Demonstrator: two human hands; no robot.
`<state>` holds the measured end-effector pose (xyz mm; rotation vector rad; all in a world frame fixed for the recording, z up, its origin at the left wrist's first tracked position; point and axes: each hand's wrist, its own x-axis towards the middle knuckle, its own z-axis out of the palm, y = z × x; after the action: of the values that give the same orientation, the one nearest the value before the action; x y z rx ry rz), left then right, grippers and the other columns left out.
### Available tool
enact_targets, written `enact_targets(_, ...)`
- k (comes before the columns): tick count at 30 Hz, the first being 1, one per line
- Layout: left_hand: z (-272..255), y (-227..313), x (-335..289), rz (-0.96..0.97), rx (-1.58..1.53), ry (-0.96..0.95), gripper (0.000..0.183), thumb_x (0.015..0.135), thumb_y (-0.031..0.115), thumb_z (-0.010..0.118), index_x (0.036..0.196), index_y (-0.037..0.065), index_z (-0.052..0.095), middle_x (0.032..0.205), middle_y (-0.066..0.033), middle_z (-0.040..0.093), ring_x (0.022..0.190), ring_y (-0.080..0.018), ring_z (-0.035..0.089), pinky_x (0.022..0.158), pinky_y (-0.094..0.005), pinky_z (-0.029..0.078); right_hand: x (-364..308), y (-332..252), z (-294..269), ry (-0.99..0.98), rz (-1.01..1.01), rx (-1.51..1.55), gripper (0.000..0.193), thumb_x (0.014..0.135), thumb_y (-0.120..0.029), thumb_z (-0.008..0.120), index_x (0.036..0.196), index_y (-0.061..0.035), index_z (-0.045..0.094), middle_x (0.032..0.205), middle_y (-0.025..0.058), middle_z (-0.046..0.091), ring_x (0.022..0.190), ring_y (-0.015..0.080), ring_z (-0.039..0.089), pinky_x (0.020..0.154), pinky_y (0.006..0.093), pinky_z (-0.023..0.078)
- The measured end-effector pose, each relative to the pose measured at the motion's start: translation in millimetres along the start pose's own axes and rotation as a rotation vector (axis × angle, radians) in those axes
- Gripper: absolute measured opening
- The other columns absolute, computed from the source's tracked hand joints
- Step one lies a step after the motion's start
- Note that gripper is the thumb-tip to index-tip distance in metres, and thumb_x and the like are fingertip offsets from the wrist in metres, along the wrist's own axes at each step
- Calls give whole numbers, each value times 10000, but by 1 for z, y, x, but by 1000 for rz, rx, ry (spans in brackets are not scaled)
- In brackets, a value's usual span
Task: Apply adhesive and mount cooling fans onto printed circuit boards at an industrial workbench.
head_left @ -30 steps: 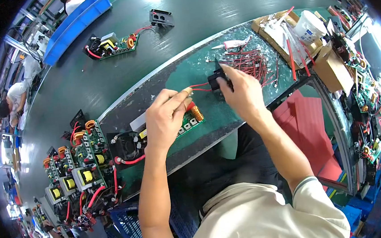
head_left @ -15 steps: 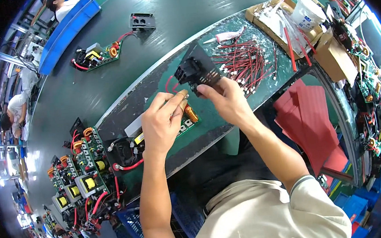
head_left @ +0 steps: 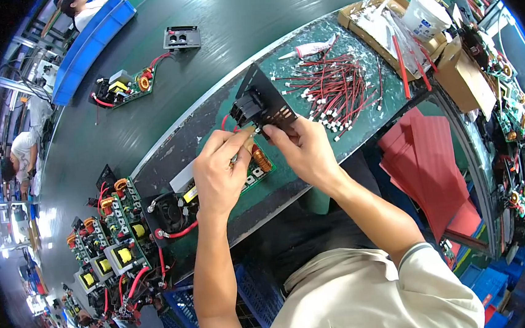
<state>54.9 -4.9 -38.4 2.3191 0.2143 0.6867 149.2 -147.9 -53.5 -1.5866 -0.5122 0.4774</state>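
Note:
My right hand [head_left: 306, 152] holds a black slotted panel [head_left: 271, 95] by its lower edge, thumb in front. Black sockets [head_left: 248, 107] stick out from the panel's left face, and a red wire loops beside them. Close to the panel's lower corner, my left hand [head_left: 218, 170] pinches its thumb and fingertips together; what lies between them is too small to make out. Beneath both hands a green circuit board [head_left: 254, 178] with a copper coil [head_left: 261, 159] rests on the bench, partly covered by my left hand. A black fan [head_left: 170, 209] with a thick red cable sits left of that hand.
Red wires with white plugs [head_left: 337, 90] lie beyond my right hand, near a glue tube [head_left: 312, 48]. A cardboard box [head_left: 350, 18] and white bucket [head_left: 425, 15] stand far right. Several boards [head_left: 117, 237] crowd the left. Another board [head_left: 127, 88] rides the belt near a blue bin [head_left: 90, 48].
The black panel has turned steeper and shifted slightly left and down with my right hand. My left hand keeps its pinch. On the belt, the far board and its panel have moved left.

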Motion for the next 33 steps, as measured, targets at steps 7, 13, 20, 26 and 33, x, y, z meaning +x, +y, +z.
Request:
enact_targets(7, 0, -4, 0, 0, 35, 30, 147, 807, -15, 671, 940, 38, 705, 838, -100, 649, 653, -267, 651, 575, -334, 505, -4, -2, 10, 147, -398, -314, 246, 937, -47, 620, 1168, 36, 625, 876, 161, 701, 778, 163, 687, 700, 290, 533)
enact_targets(13, 2, -5, -5, 30, 63, 65, 98, 779, -33, 655, 863, 16, 659, 809, -99, 646, 626, -295, 639, 544, -354, 494, -17, 2, 28, 167, -260, -228, 376, 876, -27, 626, 1243, 48, 591, 1038, 254, 670, 932, 398, 672, 790, 406, 553)
enact_targets(20, 5, 0, 1, -12, 101, 65, 134, 820, 64, 715, 946, 34, 680, 867, -109, 641, 692, -312, 642, 590, -377, 506, 12, 3, 14, 213, -219, -214, 179, 908, -146, 671, 935, 28, 638, 653, 139, 612, 543, 168, 545, 544, 348, 458)
enact_targets(26, 1, -1, -3, 1, 281, 47, 439, 843, 72, 711, 1253, 71, 555, 881, -96, 576, 716, -286, 627, 582, -408, 502, 21, -4, -21, 51, 46, -869, 308, 883, -292, 705, 867, 13, 662, 811, 216, 660, 755, 377, 651, 651, 430, 503)
enact_targets(33, 1, -7, -1, 84, 262, 3, 519, 819, 4, 678, 1309, 72, 521, 940, -126, 604, 749, -324, 635, 614, -429, 508, 11, -8, 1, -320, -378, -155, 177, 881, -128, 708, 1004, -2, 688, 838, 71, 676, 696, 133, 619, 628, 277, 487)
